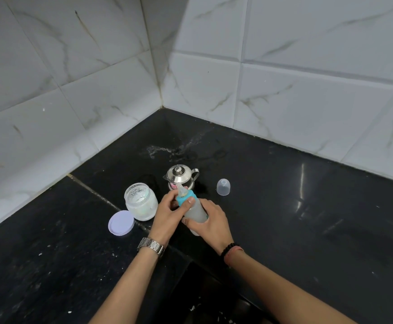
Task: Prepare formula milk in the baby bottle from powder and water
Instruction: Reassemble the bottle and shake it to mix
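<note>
- The left hand curled its grip round the blue collar of the bottle.
- The right hand clasped the tilted bottle's body — just above the black counter.
- White marble tiles met in a corner.

There is one view only, from a wide-angle camera worn on the head. It looks forward and steeply down onto the black bench, close enough that both forearms enter from the bottom edge, at about 6 o'clock. The tiled wall corner stands toward 12 o'clock. The hands meet near the frame's centre. Straight tile lines bow toward the edges.
</note>
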